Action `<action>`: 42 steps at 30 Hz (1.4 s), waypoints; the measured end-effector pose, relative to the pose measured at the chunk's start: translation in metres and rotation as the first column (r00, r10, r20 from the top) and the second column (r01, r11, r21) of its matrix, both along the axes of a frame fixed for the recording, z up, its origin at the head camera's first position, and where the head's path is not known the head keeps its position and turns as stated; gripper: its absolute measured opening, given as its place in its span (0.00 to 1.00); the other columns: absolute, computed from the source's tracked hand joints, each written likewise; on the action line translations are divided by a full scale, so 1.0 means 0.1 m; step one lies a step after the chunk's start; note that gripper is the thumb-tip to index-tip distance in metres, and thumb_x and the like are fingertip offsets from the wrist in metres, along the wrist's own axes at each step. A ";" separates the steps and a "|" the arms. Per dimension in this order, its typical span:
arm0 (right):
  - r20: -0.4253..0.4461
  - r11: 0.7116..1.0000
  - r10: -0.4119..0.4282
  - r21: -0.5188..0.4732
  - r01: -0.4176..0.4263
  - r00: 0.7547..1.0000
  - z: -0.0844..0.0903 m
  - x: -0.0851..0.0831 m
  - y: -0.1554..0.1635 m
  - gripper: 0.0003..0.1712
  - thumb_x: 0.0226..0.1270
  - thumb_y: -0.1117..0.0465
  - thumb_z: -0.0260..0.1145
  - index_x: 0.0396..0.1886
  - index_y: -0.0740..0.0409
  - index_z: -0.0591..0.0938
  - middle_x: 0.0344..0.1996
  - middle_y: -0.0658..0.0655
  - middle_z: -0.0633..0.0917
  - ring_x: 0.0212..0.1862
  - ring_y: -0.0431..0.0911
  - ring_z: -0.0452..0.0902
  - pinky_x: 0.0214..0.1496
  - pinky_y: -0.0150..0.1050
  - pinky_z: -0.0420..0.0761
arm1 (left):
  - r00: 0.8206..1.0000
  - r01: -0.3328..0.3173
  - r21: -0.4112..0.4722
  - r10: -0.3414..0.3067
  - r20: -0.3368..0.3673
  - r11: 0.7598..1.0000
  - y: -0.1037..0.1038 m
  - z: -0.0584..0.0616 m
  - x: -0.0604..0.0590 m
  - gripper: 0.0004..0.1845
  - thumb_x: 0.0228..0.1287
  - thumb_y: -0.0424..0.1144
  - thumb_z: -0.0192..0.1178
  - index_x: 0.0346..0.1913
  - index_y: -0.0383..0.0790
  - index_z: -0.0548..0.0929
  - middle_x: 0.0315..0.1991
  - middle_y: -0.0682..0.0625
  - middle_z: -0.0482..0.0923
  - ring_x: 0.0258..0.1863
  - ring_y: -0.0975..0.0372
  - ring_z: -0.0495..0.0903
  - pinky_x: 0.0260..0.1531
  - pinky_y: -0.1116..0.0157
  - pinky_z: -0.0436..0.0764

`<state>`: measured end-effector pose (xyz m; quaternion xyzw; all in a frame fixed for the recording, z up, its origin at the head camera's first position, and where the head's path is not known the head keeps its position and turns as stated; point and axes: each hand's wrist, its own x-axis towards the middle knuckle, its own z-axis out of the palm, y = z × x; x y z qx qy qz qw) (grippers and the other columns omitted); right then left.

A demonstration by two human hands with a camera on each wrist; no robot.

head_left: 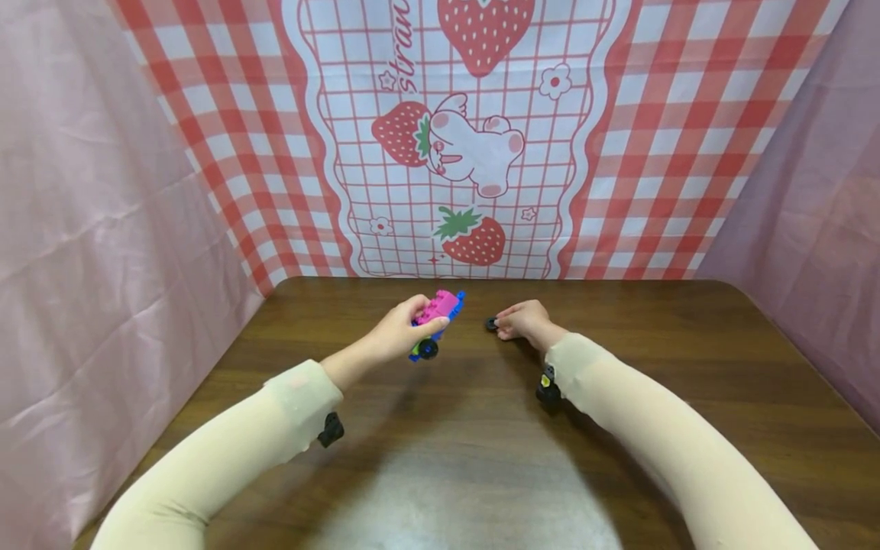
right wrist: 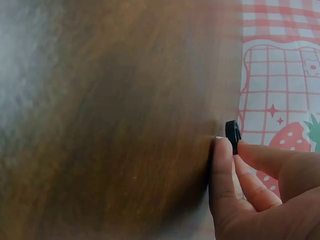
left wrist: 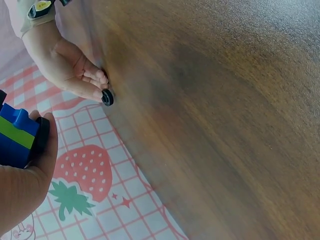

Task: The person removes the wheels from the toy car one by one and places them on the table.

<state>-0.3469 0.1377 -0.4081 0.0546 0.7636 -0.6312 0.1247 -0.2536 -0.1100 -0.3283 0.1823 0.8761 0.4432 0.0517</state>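
My left hand (head_left: 399,328) grips a toy car (head_left: 445,304) built of pink, blue and green blocks, raised over the table. One black wheel (head_left: 428,349) shows on its near side, and the left wrist view catches the blue and green underside (left wrist: 17,137). To the right, the thumb and fingertips of my right hand (head_left: 525,321) pinch a loose black wheel (right wrist: 232,137). That wheel is small and round, held close over the far part of the tabletop, a short way from the car. Part of the car is hidden behind the left fingers.
The brown wooden table (head_left: 454,458) stretches under both arms. Behind its far edge hangs a red-checked strawberry cloth (head_left: 474,153), with pink curtains (head_left: 103,229) at the sides. A small black camera (head_left: 331,429) sits at the left wrist and another (head_left: 548,391) at the right.
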 end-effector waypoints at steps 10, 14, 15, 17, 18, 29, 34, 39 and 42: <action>0.010 0.997 -0.002 0.080 0.001 1.000 0.08 0.04 -0.05 0.15 0.61 0.76 0.62 0.47 0.83 0.78 0.11 0.52 0.80 0.14 0.35 0.75 0.24 0.29 0.81 | 1.000 -0.003 0.043 0.003 0.008 0.999 -0.05 0.02 0.00 0.16 0.69 0.47 0.58 0.46 0.36 0.73 0.37 0.42 0.84 0.30 0.61 0.82 0.26 0.66 0.80; -0.001 0.997 -0.001 0.082 0.001 1.000 0.08 0.04 -0.05 0.14 0.61 0.77 0.62 0.45 0.83 0.79 0.10 0.52 0.79 0.13 0.35 0.75 0.23 0.29 0.81 | 1.000 -0.001 0.049 0.000 0.016 0.999 -0.05 0.03 0.00 0.16 0.70 0.47 0.58 0.46 0.36 0.73 0.38 0.42 0.85 0.31 0.61 0.83 0.26 0.66 0.81; -0.001 0.997 0.000 0.083 0.000 1.000 0.07 0.03 -0.05 0.13 0.61 0.76 0.61 0.45 0.83 0.79 0.10 0.52 0.79 0.13 0.35 0.75 0.23 0.29 0.81 | 1.000 0.000 0.045 0.000 0.015 0.999 -0.05 0.03 0.00 0.16 0.70 0.47 0.58 0.46 0.36 0.73 0.38 0.42 0.85 0.31 0.61 0.83 0.27 0.66 0.81; -0.001 0.996 0.005 0.084 -0.005 1.000 0.07 0.04 -0.04 0.13 0.61 0.76 0.61 0.45 0.83 0.79 0.11 0.52 0.79 0.14 0.35 0.75 0.23 0.29 0.81 | 1.000 0.002 0.042 -0.002 0.012 0.999 -0.04 0.02 0.00 0.16 0.69 0.47 0.58 0.46 0.36 0.73 0.38 0.42 0.85 0.31 0.62 0.83 0.27 0.66 0.81; 0.000 0.996 0.007 0.086 -0.007 1.000 0.07 0.04 -0.04 0.13 0.62 0.76 0.61 0.45 0.83 0.78 0.11 0.52 0.80 0.14 0.35 0.75 0.23 0.29 0.81 | 1.000 0.003 0.042 -0.003 0.012 0.999 -0.04 0.01 -0.01 0.16 0.69 0.47 0.58 0.46 0.36 0.73 0.38 0.42 0.85 0.31 0.61 0.83 0.27 0.66 0.81; 0.008 0.998 0.047 0.031 -0.048 0.999 0.07 0.06 0.03 0.16 0.66 0.75 0.57 0.49 0.84 0.76 0.13 0.53 0.81 0.16 0.37 0.78 0.26 0.30 0.82 | 0.998 -0.008 0.057 0.004 0.063 0.998 -0.03 0.00 0.01 0.16 0.71 0.47 0.56 0.47 0.36 0.72 0.39 0.42 0.81 0.34 0.60 0.81 0.29 0.65 0.81; 0.039 0.998 0.046 -0.033 -0.045 0.998 0.05 0.04 0.07 0.16 0.67 0.73 0.56 0.49 0.84 0.74 0.13 0.54 0.81 0.15 0.38 0.79 0.24 0.31 0.82 | 0.997 -0.010 0.069 0.005 0.082 0.998 0.00 0.03 0.02 0.16 0.72 0.47 0.53 0.47 0.35 0.70 0.37 0.46 0.73 0.35 0.60 0.74 0.31 0.68 0.76; 0.055 0.995 0.062 -0.077 -0.057 0.997 0.05 0.05 0.12 0.13 0.68 0.73 0.54 0.46 0.82 0.74 0.12 0.54 0.81 0.15 0.39 0.79 0.23 0.32 0.82 | 0.988 -0.003 0.133 -0.017 0.153 0.991 0.02 0.05 0.02 0.15 0.72 0.42 0.52 0.50 0.32 0.68 0.37 0.46 0.74 0.34 0.63 0.74 0.34 0.68 0.76; 0.061 0.994 0.061 -0.092 -0.055 0.996 0.07 0.07 0.15 0.13 0.68 0.73 0.53 0.46 0.82 0.73 0.13 0.55 0.81 0.15 0.40 0.79 0.24 0.32 0.82 | 0.975 0.009 0.168 -0.046 0.218 0.986 0.03 0.06 0.02 0.17 0.72 0.41 0.50 0.54 0.31 0.66 0.41 0.42 0.76 0.34 0.63 0.77 0.36 0.66 0.79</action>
